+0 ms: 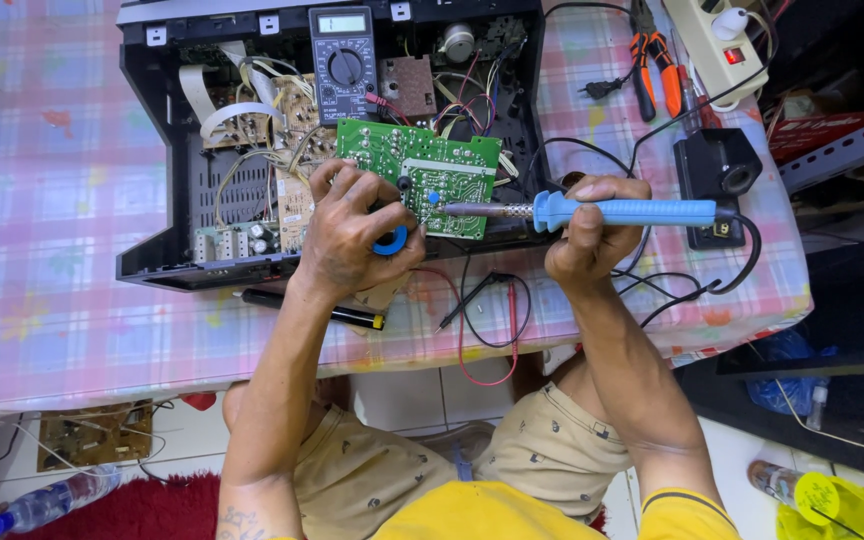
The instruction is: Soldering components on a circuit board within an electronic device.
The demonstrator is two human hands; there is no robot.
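My right hand (592, 232) grips a blue-handled soldering iron (632, 211) lying level, its metal tip pointing left onto a green circuit board (422, 168). My left hand (350, 232) holds a small blue spool (390, 241) against the board's lower left edge. The board rests tilted over an opened black electronics chassis (142, 262) full of wires and smaller boards.
A black multimeter (342, 62) sits at the chassis's back, its red and black leads (487, 325) trailing near the table's front edge. Orange-handled pliers (655, 62), a white power strip (722, 40) and a black soldering stand (717, 172) lie at the right. A black pen-like tool (282, 300) lies by the chassis.
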